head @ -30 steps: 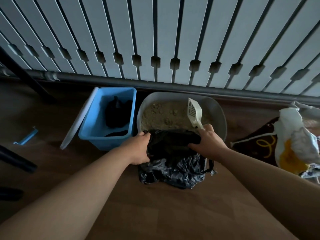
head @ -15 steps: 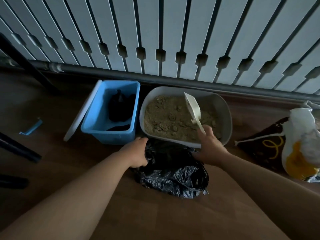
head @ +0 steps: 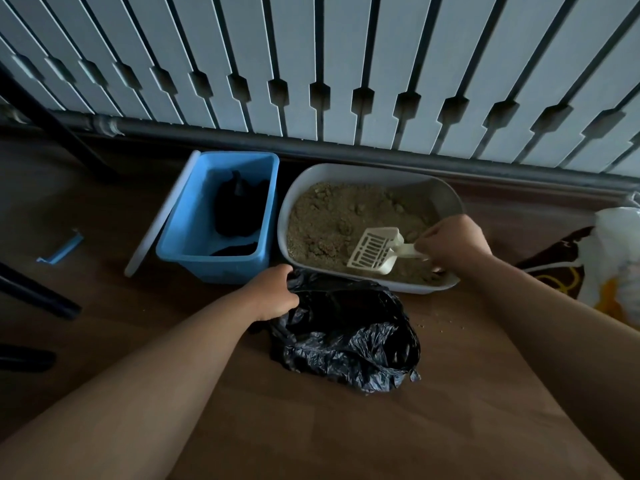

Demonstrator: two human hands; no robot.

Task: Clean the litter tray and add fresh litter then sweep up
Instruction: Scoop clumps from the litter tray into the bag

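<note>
Item 1 — my right hand point(head: 453, 237), right of centre: fingers curled round the handle of the cream slotted scoop point(head: 375, 252). Half a second ago I held the scoop upright with its head pointing up; now it is laid low, with its head pointing left over the litter point(head: 332, 216) in the near right part of the tray. I cannot tell whether it touches the litter.

Item 2 — my left hand point(head: 273, 292), centre: fingers closed on the upper left edge of the black plastic bag point(head: 346, 337). A second ago both my hands held the bag's mouth up against the tray's near rim; now only the left has it, and the bag lies crumpled on the wooden floor point(head: 450, 393), just in front of the tray.

Item 3: grey litter tray point(head: 446, 199), centre right, set against the dark pipe point(head: 242, 142) under the white slatted panel point(head: 346, 46). Lumpy sand-coloured litter inside.

Item 4: blue bin point(head: 214, 271), just left of the tray, with a dark bag point(head: 239, 209) inside and a white lid point(head: 162, 209) leaning on its left side.

Item 5: a few loose grains point(head: 440, 325) on the floor, right of the black bag.

Item 6: white and yellow sack point(head: 620, 258), right edge of frame.

Item 7: small blue clip point(head: 60, 251), far left on the floor.
</note>
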